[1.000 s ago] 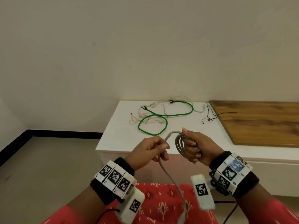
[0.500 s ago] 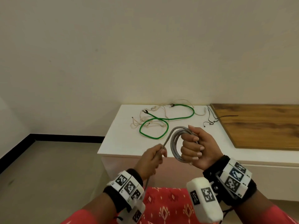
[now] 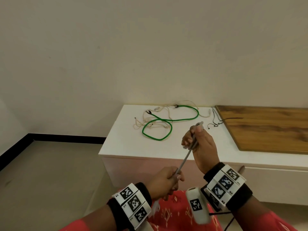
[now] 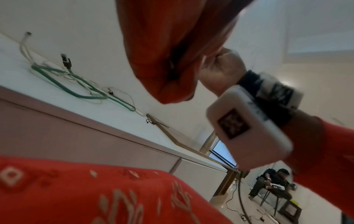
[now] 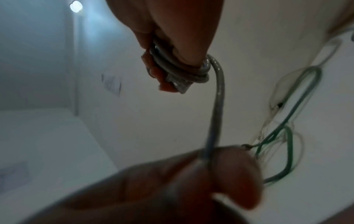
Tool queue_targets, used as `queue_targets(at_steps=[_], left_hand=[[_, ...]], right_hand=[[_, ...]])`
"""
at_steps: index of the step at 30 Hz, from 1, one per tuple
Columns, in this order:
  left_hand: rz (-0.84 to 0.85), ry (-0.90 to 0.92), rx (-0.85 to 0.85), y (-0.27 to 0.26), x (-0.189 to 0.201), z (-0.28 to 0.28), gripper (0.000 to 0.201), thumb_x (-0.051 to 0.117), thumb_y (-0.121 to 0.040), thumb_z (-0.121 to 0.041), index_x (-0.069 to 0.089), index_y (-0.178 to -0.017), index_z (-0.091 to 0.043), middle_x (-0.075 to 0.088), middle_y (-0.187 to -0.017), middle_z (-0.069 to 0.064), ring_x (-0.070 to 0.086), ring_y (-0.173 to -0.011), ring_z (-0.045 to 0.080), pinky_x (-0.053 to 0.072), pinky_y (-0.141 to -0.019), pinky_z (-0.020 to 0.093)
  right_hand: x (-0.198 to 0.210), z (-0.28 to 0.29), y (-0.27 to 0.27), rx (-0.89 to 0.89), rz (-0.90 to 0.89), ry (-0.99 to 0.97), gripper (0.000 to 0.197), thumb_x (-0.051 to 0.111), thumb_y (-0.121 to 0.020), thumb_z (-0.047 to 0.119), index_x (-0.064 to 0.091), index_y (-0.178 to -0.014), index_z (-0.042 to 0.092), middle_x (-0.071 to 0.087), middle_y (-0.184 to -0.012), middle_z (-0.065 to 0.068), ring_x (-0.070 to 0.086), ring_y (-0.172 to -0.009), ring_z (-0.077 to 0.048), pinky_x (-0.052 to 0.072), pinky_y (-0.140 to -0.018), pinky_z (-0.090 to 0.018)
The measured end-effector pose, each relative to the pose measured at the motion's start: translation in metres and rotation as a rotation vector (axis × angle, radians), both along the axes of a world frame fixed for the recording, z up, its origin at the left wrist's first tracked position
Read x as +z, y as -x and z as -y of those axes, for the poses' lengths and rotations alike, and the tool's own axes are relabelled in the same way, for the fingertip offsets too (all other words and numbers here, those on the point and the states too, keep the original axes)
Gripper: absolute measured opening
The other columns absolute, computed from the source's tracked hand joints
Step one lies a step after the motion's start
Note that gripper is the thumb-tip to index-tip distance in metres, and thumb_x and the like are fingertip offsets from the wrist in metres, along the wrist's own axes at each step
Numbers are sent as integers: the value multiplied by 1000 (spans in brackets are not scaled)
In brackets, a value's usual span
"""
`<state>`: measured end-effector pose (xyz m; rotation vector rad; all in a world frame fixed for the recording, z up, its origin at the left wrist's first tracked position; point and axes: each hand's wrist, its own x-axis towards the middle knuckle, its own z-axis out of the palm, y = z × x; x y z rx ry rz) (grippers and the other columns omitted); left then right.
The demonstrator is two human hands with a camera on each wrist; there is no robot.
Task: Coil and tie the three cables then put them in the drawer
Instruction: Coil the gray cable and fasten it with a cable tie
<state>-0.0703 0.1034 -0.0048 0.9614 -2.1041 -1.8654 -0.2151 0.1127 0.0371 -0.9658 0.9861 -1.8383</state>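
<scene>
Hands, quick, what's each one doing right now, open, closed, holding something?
Left hand: closed, pinching the free stretch of the gray cable.
Right hand: closed, gripping the coiled loops of the same cable.

Head view down over the white cabinet (image 3: 126, 144); both wrist views low, close, upward, sharing it.

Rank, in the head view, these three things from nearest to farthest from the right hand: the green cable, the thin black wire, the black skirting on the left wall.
From the right hand:
1. thin black wire, on the cabinet just beyond the hand.
2. green cable, looped further left on the cabinet.
3. black skirting, far left at the floor.
</scene>
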Motion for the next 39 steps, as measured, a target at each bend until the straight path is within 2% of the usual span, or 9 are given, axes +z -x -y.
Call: queue_targets(at_steps=[5, 8, 12, 15, 18, 22, 24, 29, 39], left_hand=[[40, -99, -145, -3, 13, 1, 22, 32, -99, -15, 45, -82, -18, 32, -55, 1, 33, -32, 3, 30, -33, 12], [56, -144, -168, -9, 22, 9, 19, 38, -97, -11, 49, -82, -14, 39, -45, -5, 37, -31, 3, 34, -33, 13], [32, -188, -84, -23, 35, 25, 16, 45, -93, -4, 53, -80, -6, 40, -37, -9, 38, -30, 4, 35, -33, 13], [154, 169, -100, -27, 43, 32, 14, 50, -92, -9, 60, -83, -5, 47, -43, -9, 43, -33, 0, 37, -40, 12], [369, 845, -187, -28, 45, 38, 23, 47, -93, -25, 63, -99, -9, 65, -75, 4, 58, -67, 4, 36, -58, 21], [500, 1296, -196, -28, 40, 51, 31, 34, -96, -36, 55, -109, -16, 65, -104, 4, 58, -94, 24, 37, -69, 33], [409, 1329, -168, -31, 38, 57, 32, 34, -95, -36, 57, -105, -17, 64, -100, 1, 58, -92, 21, 41, -68, 34], [88, 1506, -38, -34, 25, 65, 23, 41, -83, -32, 62, -76, -23, 62, -63, -8, 57, -53, 13, 38, -37, 20], [-183, 1156, 241, -11, 2, 48, 21, 34, -83, -24, 53, -92, -27, 67, -69, 4, 50, -72, 12, 42, -62, 31]], right_hand=[[-27, 2, 4, -125, -884, -29, 50, 30, -87, 59, 42, -74, 12, 44, -62, 2, 41, -52, -10, 36, -54, -27], [-29, 0, 4, -72, -1339, -160, 46, 32, -89, 43, 50, -86, 1, 49, -62, -2, 45, -56, -17, 25, -53, -28], [-22, -2, 5, 50, -1607, -414, 34, 33, -97, 35, 48, -96, 4, 62, -91, -18, 57, -84, -34, 27, -63, -30], [-19, -5, 0, 203, -1657, -437, 44, 23, -94, 51, 39, -82, 12, 49, -67, 0, 49, -72, -26, 28, -64, -30], [-23, -4, 0, 305, -1646, -413, 73, 5, -76, 74, 42, -66, 11, 43, -58, -1, 45, -64, -23, 32, -62, -34], [-17, -8, -2, 396, -1451, -429, 53, 37, -92, 50, 42, -55, 13, 45, -57, 0, 43, -51, -8, 35, -56, -26], [-16, -7, 0, 486, -1204, -472, 46, 41, -95, 37, 42, -53, 16, 45, -47, 9, 44, -38, -3, 38, -47, -16], [-15, -9, -1, 609, -682, -494, 53, 42, -91, 44, 37, -47, 15, 31, -33, 9, 30, -30, -10, 30, -39, -20], [-9, -9, -7, 722, 32, -382, 48, 42, -77, 48, 42, -39, 19, 29, -26, 9, 26, -22, -7, 30, -34, -12]])
